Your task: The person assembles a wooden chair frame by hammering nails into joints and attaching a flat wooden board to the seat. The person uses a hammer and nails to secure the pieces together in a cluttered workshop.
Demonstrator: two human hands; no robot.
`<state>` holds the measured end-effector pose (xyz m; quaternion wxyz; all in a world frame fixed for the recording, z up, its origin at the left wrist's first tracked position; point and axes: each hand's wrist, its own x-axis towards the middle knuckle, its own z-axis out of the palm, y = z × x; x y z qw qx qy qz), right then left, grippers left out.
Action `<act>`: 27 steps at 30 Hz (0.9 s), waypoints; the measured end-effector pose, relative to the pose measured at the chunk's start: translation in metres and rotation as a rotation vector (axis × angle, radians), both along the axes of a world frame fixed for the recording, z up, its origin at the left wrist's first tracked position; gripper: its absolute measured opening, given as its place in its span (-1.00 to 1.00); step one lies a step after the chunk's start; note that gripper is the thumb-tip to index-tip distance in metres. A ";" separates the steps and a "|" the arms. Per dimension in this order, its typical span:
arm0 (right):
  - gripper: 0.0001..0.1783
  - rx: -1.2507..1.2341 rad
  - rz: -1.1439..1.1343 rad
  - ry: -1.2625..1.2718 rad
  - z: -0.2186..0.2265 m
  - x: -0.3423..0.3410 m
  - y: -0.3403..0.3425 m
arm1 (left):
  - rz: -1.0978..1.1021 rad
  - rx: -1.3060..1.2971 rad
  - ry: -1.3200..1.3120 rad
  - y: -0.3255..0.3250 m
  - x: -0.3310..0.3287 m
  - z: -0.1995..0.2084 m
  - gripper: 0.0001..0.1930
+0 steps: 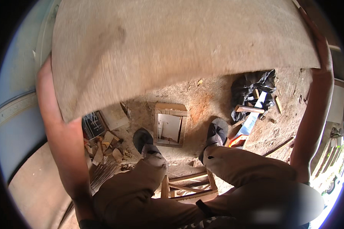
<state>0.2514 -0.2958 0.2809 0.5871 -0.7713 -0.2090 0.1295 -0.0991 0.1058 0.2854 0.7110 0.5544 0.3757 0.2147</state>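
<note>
A large pale wooden board, seemingly plywood (187, 42), is raised in front of me and fills the upper part of the view. My left hand (46, 68) holds its left edge; the fingers are hidden behind the board. Along the right edge lies my right hand (318, 34), gripping the board, its fingers only partly visible. The board's lower edge is tilted, its left corner hanging closer to me than the right one. Below it, between my feet, a small wooden frame (171, 126) with a pale panel inside lies on the ground.
Right of my feet are a handsaw (252, 118), a hammer (249, 109) and a black plastic bag (242, 89). Wood offcuts (107, 147) and a dark printed package (93, 125) lie at left. A slatted wooden frame (191, 185) is beneath me. A blue-grey panel (21, 126) stands far left.
</note>
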 end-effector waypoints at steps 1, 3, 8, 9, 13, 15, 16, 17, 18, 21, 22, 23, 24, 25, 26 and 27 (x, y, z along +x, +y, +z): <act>-0.51 -0.049 0.071 -0.090 0.000 0.000 0.001 | 0.056 0.110 0.016 0.002 0.002 -0.002 -0.71; -0.52 0.156 -0.059 0.181 0.007 -0.015 0.015 | -0.032 0.099 -0.095 0.010 -0.003 -0.011 -0.69; -0.48 0.165 -0.097 0.407 0.010 -0.033 0.023 | -0.012 0.132 0.029 0.013 0.003 -0.008 -0.69; -0.47 0.130 -0.067 0.437 0.010 -0.038 0.028 | -0.008 0.068 0.018 0.020 -0.001 -0.006 -0.70; -0.31 -0.005 -0.132 0.294 0.010 -0.089 0.063 | -0.011 0.071 -0.311 0.007 -0.035 -0.012 -0.66; -0.36 0.002 -0.167 0.348 0.029 -0.115 0.076 | 0.112 0.080 -0.133 -0.015 -0.025 0.009 -0.60; -0.38 -0.006 -0.197 0.377 0.034 -0.120 0.078 | 0.140 -0.015 -0.025 -0.016 -0.016 0.014 -0.57; -0.38 0.002 -0.171 0.382 0.032 -0.118 0.074 | 0.090 -0.014 -0.091 -0.023 -0.014 0.015 -0.57; -0.39 0.010 -0.147 0.388 0.026 -0.111 0.065 | 0.036 -0.012 -0.155 -0.033 -0.015 0.015 -0.58; -0.34 -0.019 -0.123 0.375 0.031 -0.115 0.067 | 0.011 -0.182 -0.189 -0.020 -0.011 0.019 -0.63; -0.33 -0.048 -0.137 0.388 0.030 -0.118 0.069 | 0.022 -0.277 -0.166 -0.011 -0.010 0.016 -0.65; -0.32 -0.016 -0.099 0.418 0.028 -0.119 0.070 | -0.003 -0.289 -0.176 -0.005 -0.008 0.012 -0.66; -0.30 0.007 -0.067 0.451 0.030 -0.122 0.066 | -0.033 -0.310 -0.179 -0.001 -0.007 0.006 -0.67; -0.28 -0.046 -0.070 0.474 0.033 -0.128 0.069 | -0.051 -0.320 -0.168 0.003 -0.013 0.003 -0.67; -0.24 -0.033 -0.059 0.479 0.033 -0.131 0.062 | -0.059 -0.313 -0.178 0.002 -0.015 0.001 -0.67; -0.22 -0.026 -0.060 0.463 0.022 -0.125 0.050 | -0.074 -0.312 -0.192 -0.001 -0.013 -0.002 -0.67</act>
